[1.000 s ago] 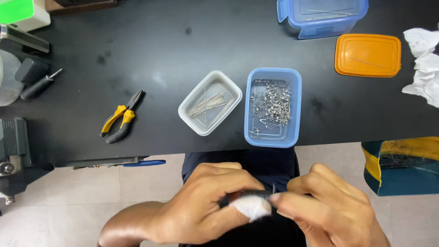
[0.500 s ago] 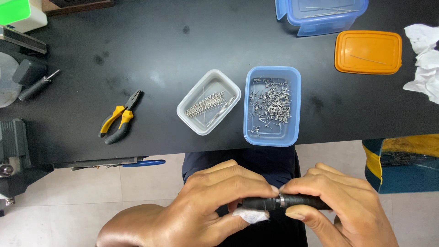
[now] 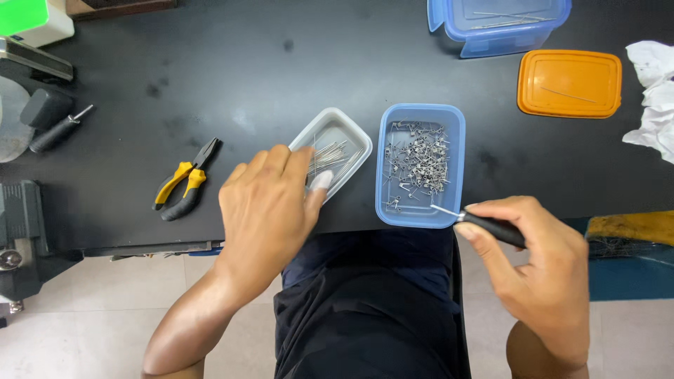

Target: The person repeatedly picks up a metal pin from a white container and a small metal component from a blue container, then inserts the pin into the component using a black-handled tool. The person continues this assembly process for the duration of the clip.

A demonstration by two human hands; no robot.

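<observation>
My left hand [image 3: 270, 203] reaches over the near edge of the black table, fingers apart, its fingertips at the clear tray [image 3: 332, 149] of straight metal wires. There is a white wrap on one fingertip. My right hand [image 3: 537, 256] grips a black-handled tool [image 3: 491, 227] whose thin metal tip points left at the near right corner of the blue tray [image 3: 420, 167]. That blue tray holds several small bent wire pieces.
Yellow-handled pliers [image 3: 184, 181] lie left of the clear tray. A black-handled screwdriver [image 3: 57, 129] and a vise [image 3: 21, 231] are at the left. A blue container [image 3: 498, 24], an orange lid [image 3: 569, 83] and crumpled white tissue [image 3: 653, 91] sit at the back right.
Both hands were together in my lap around the black tool and a white piece. They have separated: the left moved up to the clear tray, the right moved right, keeping the tool.
</observation>
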